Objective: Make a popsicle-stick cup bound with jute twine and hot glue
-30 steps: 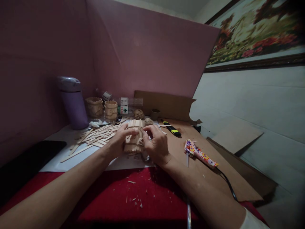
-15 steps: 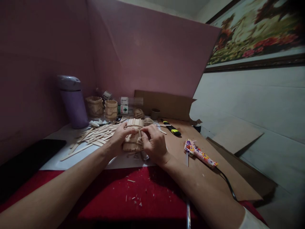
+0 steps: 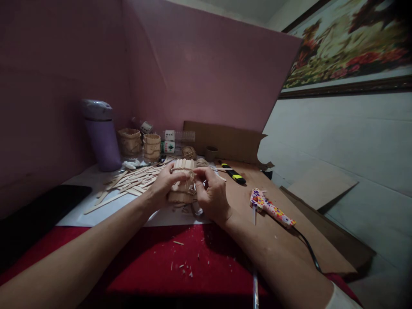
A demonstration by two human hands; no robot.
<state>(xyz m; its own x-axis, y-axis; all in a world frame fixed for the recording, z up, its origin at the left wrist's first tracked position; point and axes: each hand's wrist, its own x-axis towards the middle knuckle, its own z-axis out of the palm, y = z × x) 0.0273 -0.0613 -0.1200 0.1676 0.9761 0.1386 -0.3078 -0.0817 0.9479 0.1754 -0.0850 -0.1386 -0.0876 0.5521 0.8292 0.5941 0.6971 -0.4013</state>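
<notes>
A small round cup built of wooden craft sticks [image 3: 182, 196], with twine around it, is held low over the white paper. My left hand [image 3: 162, 184] grips its left side, thumb across the front. My right hand [image 3: 210, 191] is at its right side, thumb and forefinger pinched together by the twine near the upper band. What lies between those fingertips is too small to make out. Loose craft sticks [image 3: 137, 178] are heaped left of my left hand. Behind the cup sits a ball of twine [image 3: 201, 162].
A hot glue gun [image 3: 272, 209] and a yellow-black utility knife [image 3: 232, 172] lie on cardboard at right. Two finished-looking stick cups [image 3: 151, 148], a purple bottle [image 3: 103, 143] and another twine ball [image 3: 189, 152] stand behind. Wood scraps [image 3: 189, 268] dot the red cloth [image 3: 144, 266].
The view has shifted slightly. Both hands stay on the cup, and my right fingertips have moved only a little at its right side.
</notes>
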